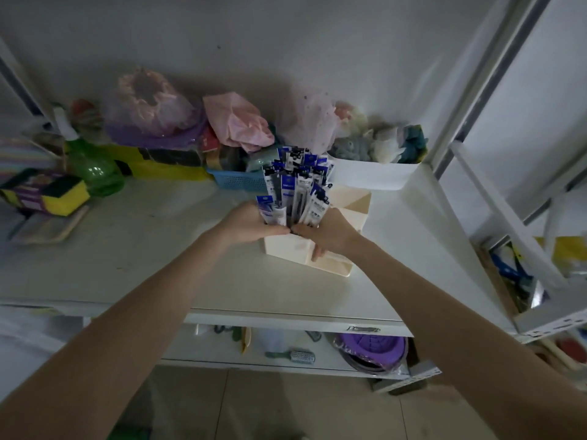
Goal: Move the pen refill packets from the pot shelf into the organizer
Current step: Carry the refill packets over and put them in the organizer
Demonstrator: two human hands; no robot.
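Insertion step: left hand [251,225] and right hand [324,235] clasp the blue-and-white pen refill packets [295,188] standing in the cream plastic organizer [286,246]; next, release and settle them toward 12 o'clock

Packets [295,185] glossy plastic; organizer [286,249] smooth matt; shelf [158,242] smooth.

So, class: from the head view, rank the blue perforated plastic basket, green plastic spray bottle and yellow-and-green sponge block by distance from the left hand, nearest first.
From the left hand:
1. Blue perforated plastic basket, just behind.
2. Green plastic spray bottle, far left.
3. Yellow-and-green sponge block, leftmost.
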